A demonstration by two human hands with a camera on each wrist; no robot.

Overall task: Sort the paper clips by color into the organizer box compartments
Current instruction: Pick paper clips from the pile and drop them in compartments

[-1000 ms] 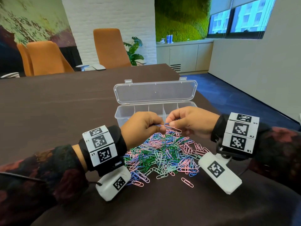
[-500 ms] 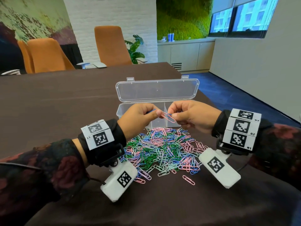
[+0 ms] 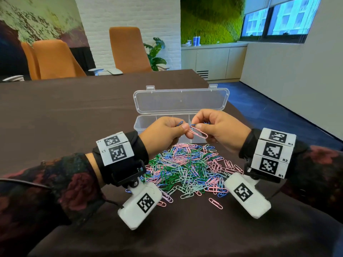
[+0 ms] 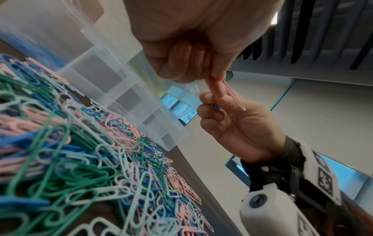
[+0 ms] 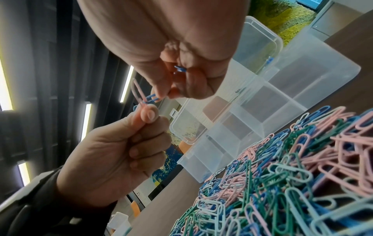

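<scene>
We cannot tell whether the blue wire paper clip (image 5: 151, 98) and the pink wire paper clip (image 3: 198, 132) pinched at our fingertips are hooked together; our left thumb (image 3: 182, 127) hides the join. Our knuckles cover the middle compartments of the clear plastic organizer box (image 3: 143, 122). The nearest clips of the mixed-colour paper clip pile (image 4: 66, 167) blur below our fingers.
</scene>
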